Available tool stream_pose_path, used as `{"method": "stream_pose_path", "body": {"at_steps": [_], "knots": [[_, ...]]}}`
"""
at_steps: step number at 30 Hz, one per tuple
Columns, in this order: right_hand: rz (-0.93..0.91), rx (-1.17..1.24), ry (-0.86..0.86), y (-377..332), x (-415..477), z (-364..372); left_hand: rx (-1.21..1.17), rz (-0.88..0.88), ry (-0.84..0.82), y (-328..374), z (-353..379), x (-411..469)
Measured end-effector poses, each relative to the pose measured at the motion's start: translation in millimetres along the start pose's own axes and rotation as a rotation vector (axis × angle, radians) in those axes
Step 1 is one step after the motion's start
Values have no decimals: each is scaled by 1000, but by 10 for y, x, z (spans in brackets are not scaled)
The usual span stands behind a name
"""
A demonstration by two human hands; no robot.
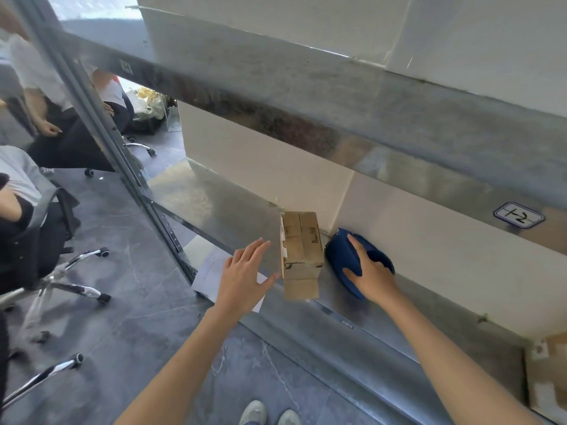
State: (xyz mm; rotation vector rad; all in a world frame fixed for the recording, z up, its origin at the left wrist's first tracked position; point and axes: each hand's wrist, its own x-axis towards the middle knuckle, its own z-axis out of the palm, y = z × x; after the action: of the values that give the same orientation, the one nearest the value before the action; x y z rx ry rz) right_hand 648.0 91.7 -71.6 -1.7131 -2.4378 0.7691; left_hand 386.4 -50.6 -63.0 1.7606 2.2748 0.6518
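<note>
A small brown cardboard box [302,251] stands on the metal shelf [214,197], with one flap hanging over the front edge. My left hand [245,277] hovers just left of the box with fingers spread, its thumb near the box's lower corner. To the right of the box lies a dark blue curved object [340,256] against the white wall. My right hand [372,271] grips that blue object from above, fingers over it and thumb on its near side.
An upper metal shelf [368,118] with a label reading 1-2 [518,217] hangs overhead. A shelf upright [101,124] slants on the left. People sit on wheeled office chairs [61,271] at left. A white paper sheet [211,271] lies below the shelf. A cardboard box [549,378] sits at right.
</note>
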Motion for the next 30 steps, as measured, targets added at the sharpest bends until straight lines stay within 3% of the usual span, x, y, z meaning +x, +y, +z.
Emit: {"method": "stream_pose_path", "body": {"at_steps": [10, 17, 23, 30], "knots": [[103, 265, -189, 56, 239, -193, 1, 30, -25, -69, -93, 109], [85, 24, -43, -71, 79, -203, -30, 71, -8, -73, -173, 191], [-96, -79, 245, -201, -204, -491, -99, 158, 10, 102, -301, 357], [-280, -134, 123, -343, -534, -808, -274, 231, -90, 409, -416, 589]]}}
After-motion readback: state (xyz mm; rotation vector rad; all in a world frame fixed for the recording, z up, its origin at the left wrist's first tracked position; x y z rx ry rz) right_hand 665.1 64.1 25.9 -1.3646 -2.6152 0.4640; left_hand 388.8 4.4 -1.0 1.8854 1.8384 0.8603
